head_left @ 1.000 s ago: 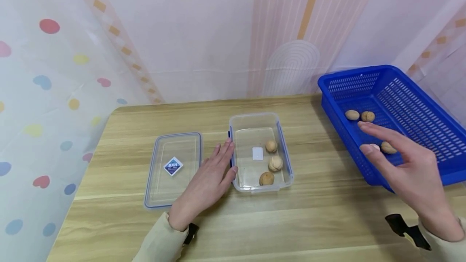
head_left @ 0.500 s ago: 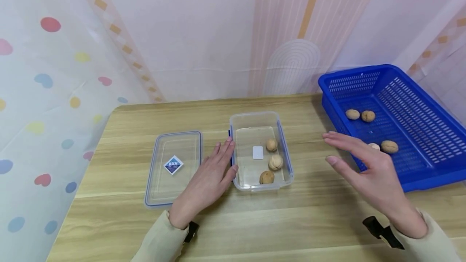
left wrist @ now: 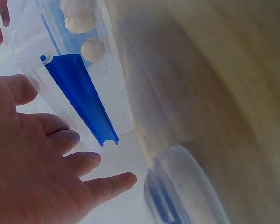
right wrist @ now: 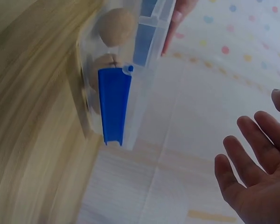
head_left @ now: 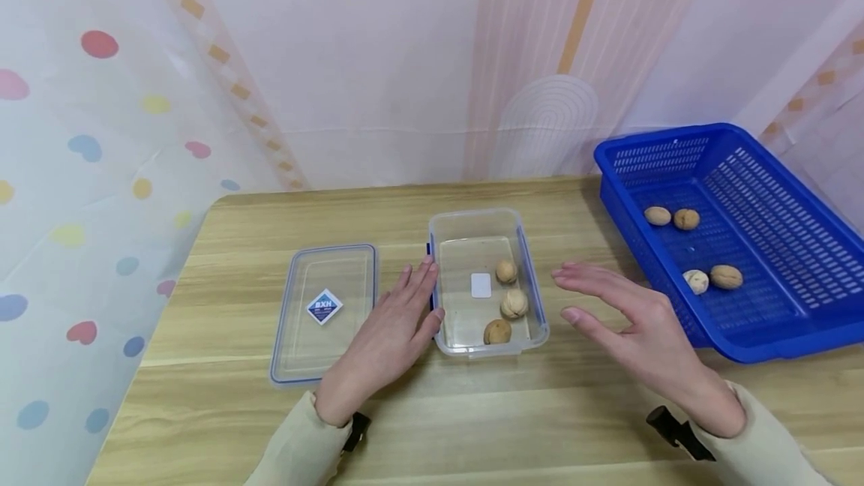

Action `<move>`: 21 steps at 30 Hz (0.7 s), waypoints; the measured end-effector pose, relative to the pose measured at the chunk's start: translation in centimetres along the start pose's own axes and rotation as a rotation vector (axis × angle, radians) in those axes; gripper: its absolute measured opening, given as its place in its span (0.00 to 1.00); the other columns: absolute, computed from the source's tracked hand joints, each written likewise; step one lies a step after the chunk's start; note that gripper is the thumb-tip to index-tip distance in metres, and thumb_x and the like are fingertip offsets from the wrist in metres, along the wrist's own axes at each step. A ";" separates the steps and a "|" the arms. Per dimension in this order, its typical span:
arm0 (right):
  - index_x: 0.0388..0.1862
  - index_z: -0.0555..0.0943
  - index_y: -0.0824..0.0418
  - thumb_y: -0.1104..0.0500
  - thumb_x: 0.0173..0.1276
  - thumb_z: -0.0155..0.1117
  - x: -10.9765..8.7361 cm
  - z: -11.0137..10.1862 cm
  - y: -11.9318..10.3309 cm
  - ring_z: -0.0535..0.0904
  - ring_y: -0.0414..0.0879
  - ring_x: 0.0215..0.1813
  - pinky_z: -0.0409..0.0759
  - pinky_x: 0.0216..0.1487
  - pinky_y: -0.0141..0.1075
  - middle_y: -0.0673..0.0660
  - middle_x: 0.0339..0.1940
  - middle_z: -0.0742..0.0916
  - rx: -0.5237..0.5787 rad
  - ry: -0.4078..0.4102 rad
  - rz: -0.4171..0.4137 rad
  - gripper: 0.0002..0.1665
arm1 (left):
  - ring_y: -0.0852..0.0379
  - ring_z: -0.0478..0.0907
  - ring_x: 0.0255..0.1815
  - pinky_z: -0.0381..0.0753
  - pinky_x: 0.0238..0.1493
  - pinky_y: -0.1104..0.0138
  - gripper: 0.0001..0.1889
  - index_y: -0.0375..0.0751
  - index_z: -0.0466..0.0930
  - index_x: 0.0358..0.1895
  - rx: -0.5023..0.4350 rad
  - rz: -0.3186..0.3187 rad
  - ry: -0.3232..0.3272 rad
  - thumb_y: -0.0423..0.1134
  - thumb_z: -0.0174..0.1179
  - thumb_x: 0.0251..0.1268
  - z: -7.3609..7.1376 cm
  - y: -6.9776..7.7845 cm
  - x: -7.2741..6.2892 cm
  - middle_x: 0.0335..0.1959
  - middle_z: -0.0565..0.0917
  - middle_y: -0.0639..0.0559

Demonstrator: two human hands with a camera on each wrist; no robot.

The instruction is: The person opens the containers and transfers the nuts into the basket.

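In the head view a clear plastic food container point(head_left: 455, 246) stands on the table with 3 walnuts point(head_left: 514, 304) along its right side. My left hand point(head_left: 381, 336) rests its straight fingers against the container's left rim. Beyond those fingers, the left wrist view shows a blue side latch point(left wrist: 81, 95) hanging down. To the right of the container, my right hand point(head_left: 637, 328) hovers with fingers extended, apart from the wall and holding nothing. Another blue latch point(right wrist: 114, 105) hangs on the near wall in the right wrist view.
Left of the container lies its clear lid point(head_left: 324, 351) with a blue seal and a square label. A blue basket point(head_left: 756, 336) at the right holds several walnuts point(head_left: 726, 277). A patterned curtain point(head_left: 378, 58) hangs behind the wooden table point(head_left: 223, 276).
My right hand has moved left from over the blue basket to beside the container's right side, uncovering the walnuts in the basket. The left hand has stayed at the container's left rim.
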State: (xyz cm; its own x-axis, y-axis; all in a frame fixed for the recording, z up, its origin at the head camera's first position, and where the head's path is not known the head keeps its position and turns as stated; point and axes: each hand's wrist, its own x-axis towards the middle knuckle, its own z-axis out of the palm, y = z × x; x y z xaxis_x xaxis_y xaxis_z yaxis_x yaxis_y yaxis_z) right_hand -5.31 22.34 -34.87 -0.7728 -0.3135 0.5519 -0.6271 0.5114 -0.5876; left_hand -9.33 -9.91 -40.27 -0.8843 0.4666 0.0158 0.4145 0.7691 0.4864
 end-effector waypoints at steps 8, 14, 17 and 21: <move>0.59 0.87 0.57 0.67 0.61 0.77 0.8 1.1 0.7 0.81 0.51 0.66 0.68 0.70 0.27 0.56 0.61 0.88 -0.034 -0.104 -0.028 0.26 | 0.40 0.45 0.84 0.58 0.73 0.33 0.34 0.41 0.48 0.84 0.003 -0.006 -0.007 0.51 0.44 0.85 0.0 0.0 0.0 0.85 0.45 0.52; 0.59 0.87 0.57 0.63 0.65 0.76 1.5 1.6 1.2 0.82 0.55 0.65 0.69 0.69 0.27 0.54 0.61 0.88 -0.042 -0.176 -0.044 0.23 | 0.40 0.45 0.84 0.59 0.73 0.33 0.34 0.41 0.48 0.84 0.011 -0.003 -0.016 0.52 0.43 0.85 0.0 0.0 0.0 0.85 0.45 0.52; 0.59 0.87 0.56 0.61 0.65 0.76 1.9 1.7 1.5 0.83 0.53 0.63 0.77 0.66 0.35 0.51 0.60 0.88 -0.056 -0.212 -0.054 0.22 | 0.39 0.46 0.84 0.59 0.73 0.33 0.34 0.41 0.48 0.84 0.011 -0.002 -0.013 0.51 0.44 0.85 0.0 0.0 0.0 0.85 0.45 0.52; 0.59 0.87 0.54 0.59 0.66 0.76 2.6 1.9 2.0 0.84 0.49 0.62 0.82 0.60 0.48 0.48 0.59 0.88 -0.051 -0.299 -0.036 0.22 | 0.39 0.46 0.84 0.59 0.73 0.33 0.34 0.41 0.48 0.84 0.010 -0.005 -0.005 0.50 0.45 0.85 0.0 0.0 0.0 0.85 0.46 0.52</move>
State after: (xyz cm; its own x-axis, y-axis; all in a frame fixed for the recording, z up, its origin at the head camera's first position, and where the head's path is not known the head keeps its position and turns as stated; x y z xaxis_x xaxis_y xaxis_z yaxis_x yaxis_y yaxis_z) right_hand -8.70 20.99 -35.75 -0.7492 -0.5500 0.3691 -0.6551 0.5328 -0.5357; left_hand -9.28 -9.89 -40.26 -0.8855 0.4645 0.0093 0.4121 0.7760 0.4774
